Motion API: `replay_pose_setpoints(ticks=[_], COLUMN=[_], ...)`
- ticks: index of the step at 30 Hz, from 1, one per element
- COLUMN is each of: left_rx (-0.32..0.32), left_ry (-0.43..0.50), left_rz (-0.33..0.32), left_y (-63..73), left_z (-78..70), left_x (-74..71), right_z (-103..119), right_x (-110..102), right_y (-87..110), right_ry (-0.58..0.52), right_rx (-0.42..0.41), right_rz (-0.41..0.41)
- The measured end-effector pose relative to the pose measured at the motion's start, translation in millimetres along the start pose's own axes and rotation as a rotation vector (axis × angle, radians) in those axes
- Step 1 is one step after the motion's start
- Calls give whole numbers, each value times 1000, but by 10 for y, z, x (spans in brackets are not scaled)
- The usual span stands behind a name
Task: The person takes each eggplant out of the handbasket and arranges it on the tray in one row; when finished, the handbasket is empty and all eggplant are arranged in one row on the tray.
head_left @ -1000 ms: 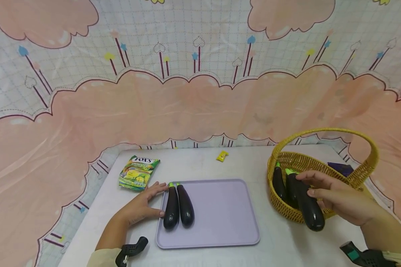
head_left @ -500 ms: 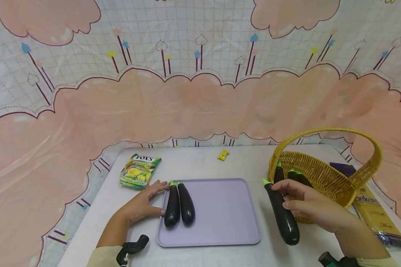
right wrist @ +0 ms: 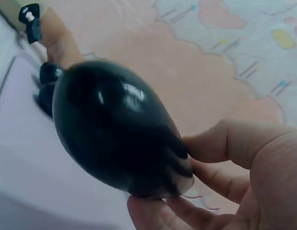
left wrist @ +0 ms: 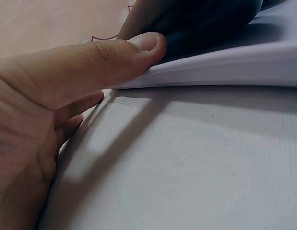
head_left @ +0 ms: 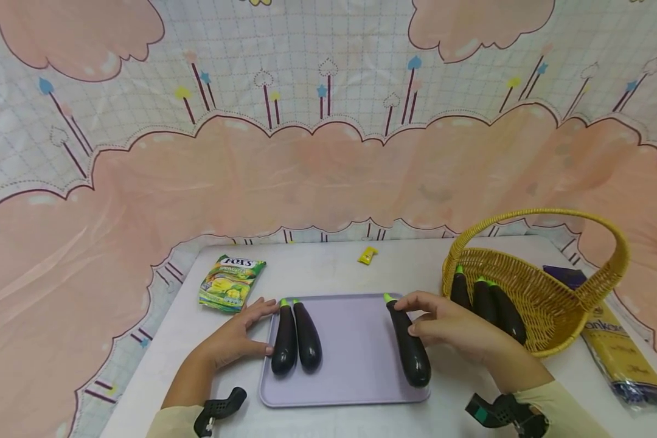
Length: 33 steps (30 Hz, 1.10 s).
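Observation:
In the head view my right hand grips an eggplant with a green stem, over the right side of the lilac tray. The right wrist view shows that eggplant's rounded end close up, with thumb and fingers round its far part. Two more eggplants lie side by side at the tray's left: an outer eggplant and an inner eggplant. Beside them my left hand rests at the tray's left edge with spread fingers. Its thumb touches the rim in the left wrist view.
A wicker basket with a tall handle stands at the right, holding several eggplants. A golden packet lies beyond it. A green FOX'S candy bag is at the back left, and a small yellow candy lies behind the tray.
My right hand has carried one eggplant leftward, out of the basket and across to the tray's right side. My left hand has stayed at the tray's left edge.

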<state>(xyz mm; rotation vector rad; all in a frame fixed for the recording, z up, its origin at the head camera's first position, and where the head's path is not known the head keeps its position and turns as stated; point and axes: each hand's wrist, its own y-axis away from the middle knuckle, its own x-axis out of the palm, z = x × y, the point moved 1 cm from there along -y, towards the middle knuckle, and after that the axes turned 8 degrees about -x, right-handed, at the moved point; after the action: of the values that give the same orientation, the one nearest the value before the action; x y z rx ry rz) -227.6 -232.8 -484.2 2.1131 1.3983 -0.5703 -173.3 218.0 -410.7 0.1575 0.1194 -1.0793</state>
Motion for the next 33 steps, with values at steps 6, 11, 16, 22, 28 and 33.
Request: replay_pose_setpoints(ticks=[6,11,16,22,28,33], left_rx=[21,46,44,55,68,54], left_ry=[11,35,35,24,20,28], left_rz=[2,6,6,6,10,6], left_y=[-10,-8,-7,-39,-60,-15], left_z=[29,35,13,-18,1,3], left_x=[-2,-7,-13,-2,6,5], right_z=[-129,-213,-244,-246,-231,-224], right_x=[167,308,473,641,767,911], right_y=[-338,-523,-648,-734,-841,-936], right_ry=[20,26,64,87,145,151], right_rx=[27,38,-3,-28,-46,-60], right_rz=[-38,-20,13,34,-4,7])
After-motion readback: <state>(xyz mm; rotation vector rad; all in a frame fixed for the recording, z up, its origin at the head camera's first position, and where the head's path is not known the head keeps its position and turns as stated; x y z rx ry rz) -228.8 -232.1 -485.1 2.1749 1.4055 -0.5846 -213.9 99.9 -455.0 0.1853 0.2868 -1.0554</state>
